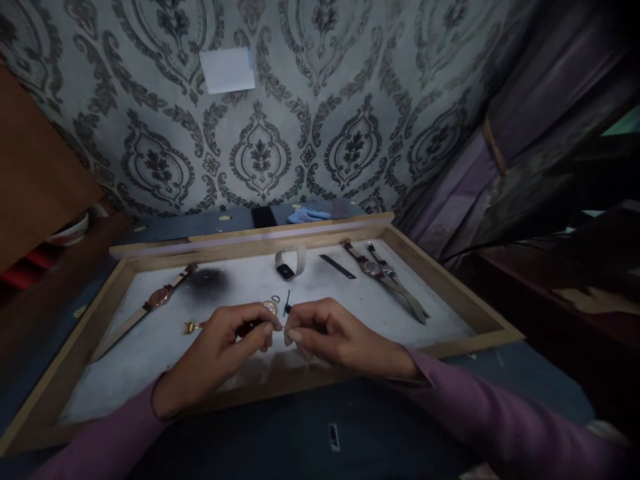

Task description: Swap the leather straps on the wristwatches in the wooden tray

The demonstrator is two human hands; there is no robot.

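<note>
My left hand (225, 350) and my right hand (337, 337) meet over the front middle of a wood-framed white tray (320, 297). Both have thumb and fingertips pinched close together; whatever they hold is too small and dim to make out. Just behind my left fingertips lies a round gold-rimmed piece (271, 307), beside a small dark ring (275, 299). A thin black piece (287, 303) is behind my right fingertips. Left of my left hand is a gold item (191, 327). Farther back stands a smartwatch with a pale strap (285, 271).
A watch (160, 297) lies at the tray's left. A dark flat strip (337, 266) and two watches, one brown-strapped (371, 268), lie at the right. Behind the raised frame are a black object (263, 217) and blue cloth (309, 215). A curtain hangs at right.
</note>
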